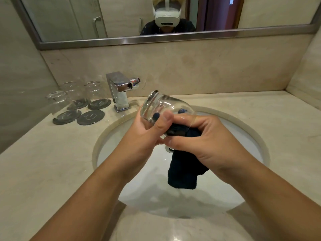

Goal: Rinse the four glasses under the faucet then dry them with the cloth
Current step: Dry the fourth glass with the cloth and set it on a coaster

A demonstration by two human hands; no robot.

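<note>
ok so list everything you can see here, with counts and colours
held glass: 1, clear, tilted over the sink, cloth at its mouth
other glasses: 3, clear, on coasters left of the faucet
cloth: 1, dark navy, hanging over the sink
faucet: 1, chrome, behind the sink
coasters: 4, dark grey, on the counter, one bare
sink: 1, white, set in the counter
counter: 1, beige stone
mirror: 1, metal-framed, on the wall
left hand: holds the held glass
right hand: grips the cloth

Beige marble walls [208,66], matching countertop [43,162], steel-framed mirror [69,18], white oval basin [239,133].
</note>
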